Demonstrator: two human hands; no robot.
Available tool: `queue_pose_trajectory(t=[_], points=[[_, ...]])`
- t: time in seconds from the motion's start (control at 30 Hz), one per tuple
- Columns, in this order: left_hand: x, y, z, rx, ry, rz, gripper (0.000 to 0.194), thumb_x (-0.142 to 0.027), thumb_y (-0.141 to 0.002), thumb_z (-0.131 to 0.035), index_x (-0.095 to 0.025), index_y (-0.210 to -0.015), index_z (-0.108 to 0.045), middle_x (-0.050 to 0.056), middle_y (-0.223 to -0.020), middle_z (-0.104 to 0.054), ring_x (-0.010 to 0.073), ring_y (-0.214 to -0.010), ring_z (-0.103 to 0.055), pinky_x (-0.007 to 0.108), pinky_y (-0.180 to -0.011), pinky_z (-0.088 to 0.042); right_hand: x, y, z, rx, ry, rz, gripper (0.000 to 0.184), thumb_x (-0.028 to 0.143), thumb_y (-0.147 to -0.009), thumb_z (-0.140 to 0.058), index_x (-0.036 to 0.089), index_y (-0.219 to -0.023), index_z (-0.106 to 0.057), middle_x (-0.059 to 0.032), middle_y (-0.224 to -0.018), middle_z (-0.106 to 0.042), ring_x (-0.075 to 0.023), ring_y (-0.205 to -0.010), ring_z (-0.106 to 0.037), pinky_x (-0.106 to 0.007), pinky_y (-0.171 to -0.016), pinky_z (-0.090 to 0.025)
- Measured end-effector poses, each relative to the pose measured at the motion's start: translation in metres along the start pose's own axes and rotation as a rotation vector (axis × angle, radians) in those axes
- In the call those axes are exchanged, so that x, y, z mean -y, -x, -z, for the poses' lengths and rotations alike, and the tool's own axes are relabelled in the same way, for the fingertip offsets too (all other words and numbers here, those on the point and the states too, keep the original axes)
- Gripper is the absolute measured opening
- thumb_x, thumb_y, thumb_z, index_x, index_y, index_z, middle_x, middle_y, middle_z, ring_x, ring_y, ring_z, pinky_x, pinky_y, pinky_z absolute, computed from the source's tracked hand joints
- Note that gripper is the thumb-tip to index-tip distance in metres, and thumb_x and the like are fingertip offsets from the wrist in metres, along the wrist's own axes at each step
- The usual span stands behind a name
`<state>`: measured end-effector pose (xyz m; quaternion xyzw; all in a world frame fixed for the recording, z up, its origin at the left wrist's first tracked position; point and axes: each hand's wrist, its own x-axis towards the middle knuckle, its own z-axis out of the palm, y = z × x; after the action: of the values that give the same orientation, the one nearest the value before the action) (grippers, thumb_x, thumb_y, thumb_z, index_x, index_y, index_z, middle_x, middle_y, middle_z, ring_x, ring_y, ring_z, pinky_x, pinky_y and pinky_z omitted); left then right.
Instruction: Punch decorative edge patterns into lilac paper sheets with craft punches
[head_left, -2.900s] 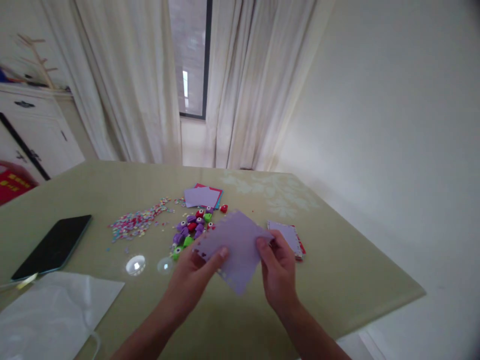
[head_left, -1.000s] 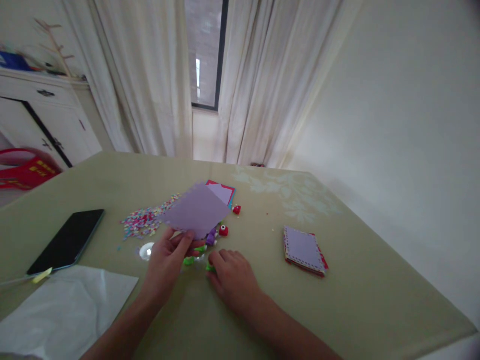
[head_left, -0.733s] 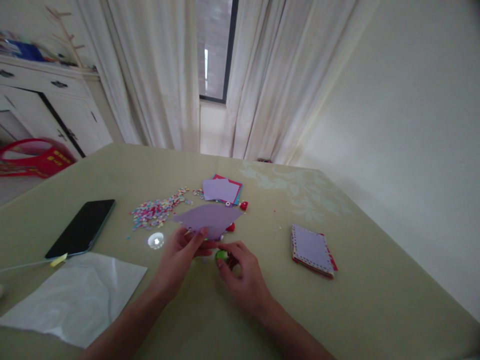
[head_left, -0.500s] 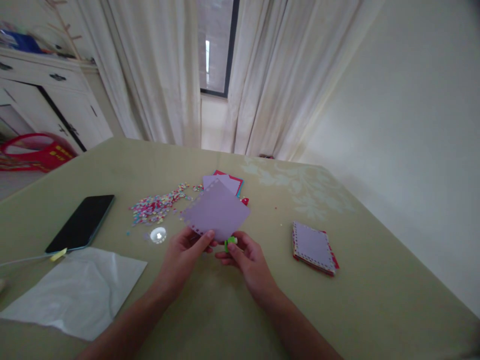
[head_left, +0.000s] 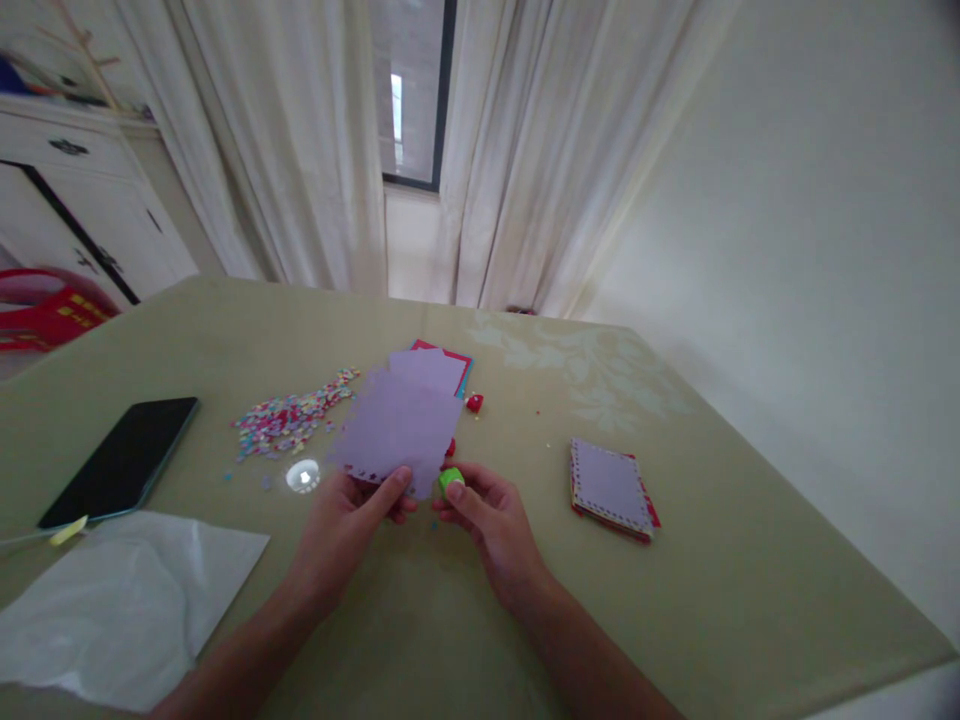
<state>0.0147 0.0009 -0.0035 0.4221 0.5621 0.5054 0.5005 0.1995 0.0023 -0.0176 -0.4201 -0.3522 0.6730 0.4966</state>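
Between the thumb and fingers of my left hand [head_left: 352,520] is a sheet of purple paper [head_left: 401,420], raised over the table with small shapes punched along its lower and left edges. My right hand [head_left: 491,515] pinches a small green craft punch [head_left: 451,482] just right of the paper's lower corner. Behind the sheet lies a stack of purple, red and blue paper [head_left: 429,368], partly covered by it. A small red piece, perhaps another punch [head_left: 475,402], sits beside that stack; a second red bit peeks out by the sheet's right edge.
Punched-out confetti [head_left: 289,422] is heaped left of the paper. A stack of edge-punched sheets [head_left: 613,488] lies on the right. At left are a phone [head_left: 124,460], a white plastic bag [head_left: 142,600] and a clear shiny disc [head_left: 303,476].
The purple sheet has turned from a corner-up pose to nearly square. The green punch has come away from its lower edge and tilted. The whole view has shifted slightly.
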Motion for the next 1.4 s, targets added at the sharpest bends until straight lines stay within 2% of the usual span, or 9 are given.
queue_pose_trajectory(t=[0.13, 0.3, 0.5, 0.73, 0.87, 1.0, 1.13, 1.4], points=[[-0.001, 0.000, 0.000, 0.029, 0.000, 0.022, 0.043, -0.059, -0.075, -0.084, -0.016, -0.082, -0.078, 0.009, -0.070, -0.081, 0.0266, -0.064, -0.076, 0.034, -0.061, -0.062, -0.001, 0.001, -0.001, 0.043, 0.016, 0.001, 0.049, 0.051, -0.071, -0.096, 0.020, -0.106, -0.079, -0.0026, -0.093, -0.076, -0.0159, -0.076, -0.069, -0.027, -0.069, -0.052], [-0.008, 0.002, -0.002, 0.038, 0.023, 0.012, 0.043, -0.059, -0.071, -0.086, -0.018, -0.080, -0.077, 0.008, -0.069, -0.081, 0.0272, -0.063, -0.077, 0.036, -0.062, -0.064, -0.001, 0.003, -0.002, 0.095, 0.021, -0.026, 0.046, 0.052, -0.071, -0.096, 0.022, -0.102, -0.079, 0.0006, -0.084, -0.072, -0.0120, -0.065, -0.060, -0.024, -0.060, -0.045], [-0.011, -0.001, 0.001, 0.012, 0.021, -0.001, 0.046, -0.061, -0.069, -0.087, -0.017, -0.081, -0.078, 0.009, -0.070, -0.080, 0.0282, -0.063, -0.077, 0.037, -0.061, -0.064, 0.006, 0.003, -0.001, 0.118, 0.073, 0.028, 0.045, 0.049, -0.073, -0.095, 0.022, -0.105, -0.079, -0.0005, -0.088, -0.072, -0.0142, -0.070, -0.062, -0.027, -0.066, -0.050], [-0.010, 0.002, -0.001, 0.055, -0.023, -0.016, 0.043, -0.061, -0.073, -0.082, -0.019, -0.066, -0.076, 0.007, -0.058, -0.075, 0.0248, -0.056, -0.072, 0.033, -0.057, -0.059, 0.001, 0.003, 0.000, 0.147, 0.072, 0.018, 0.050, 0.049, -0.069, -0.098, 0.021, -0.104, -0.075, 0.0006, -0.080, -0.072, -0.0164, -0.071, -0.065, -0.030, -0.069, -0.053], [-0.010, 0.002, 0.000, 0.025, -0.035, -0.021, 0.042, -0.061, -0.074, -0.082, -0.019, -0.067, -0.077, 0.007, -0.061, -0.077, 0.0250, -0.058, -0.072, 0.033, -0.058, -0.059, 0.001, 0.002, 0.001, 0.151, 0.107, 0.019, 0.049, 0.051, -0.071, -0.096, 0.022, -0.103, -0.076, -0.0003, -0.082, -0.073, -0.0170, -0.072, -0.065, -0.031, -0.070, -0.054], [-0.007, 0.000, 0.001, 0.058, -0.027, -0.006, 0.044, -0.062, -0.075, -0.081, -0.019, -0.068, -0.078, 0.008, -0.062, -0.077, 0.0254, -0.060, -0.073, 0.033, -0.060, -0.059, 0.002, 0.002, 0.000, 0.152, 0.110, 0.017, 0.049, 0.051, -0.070, -0.096, 0.022, -0.103, -0.076, -0.0004, -0.083, -0.073, -0.0173, -0.072, -0.065, -0.031, -0.070, -0.055], [-0.003, -0.001, 0.002, 0.042, 0.004, -0.017, 0.042, -0.060, -0.077, -0.082, -0.019, -0.072, -0.079, 0.007, -0.063, -0.077, 0.0245, -0.059, -0.073, 0.032, -0.060, -0.059, 0.003, 0.003, -0.001, 0.139, 0.119, 0.026, 0.046, 0.050, -0.072, -0.096, 0.022, -0.104, -0.077, -0.0002, -0.083, -0.073, -0.0161, -0.071, -0.064, -0.030, -0.069, -0.054], [-0.007, 0.001, 0.001, 0.057, 0.001, -0.003, 0.042, -0.061, -0.075, -0.083, -0.019, -0.070, -0.080, 0.008, -0.061, -0.077, 0.0261, -0.059, -0.073, 0.034, -0.060, -0.060, 0.004, 0.004, -0.002, 0.155, 0.088, 0.039, 0.048, 0.051, -0.071, -0.096, 0.021, -0.102, -0.076, 0.0006, -0.082, -0.071, -0.0152, -0.070, -0.063, -0.029, -0.067, -0.053]])
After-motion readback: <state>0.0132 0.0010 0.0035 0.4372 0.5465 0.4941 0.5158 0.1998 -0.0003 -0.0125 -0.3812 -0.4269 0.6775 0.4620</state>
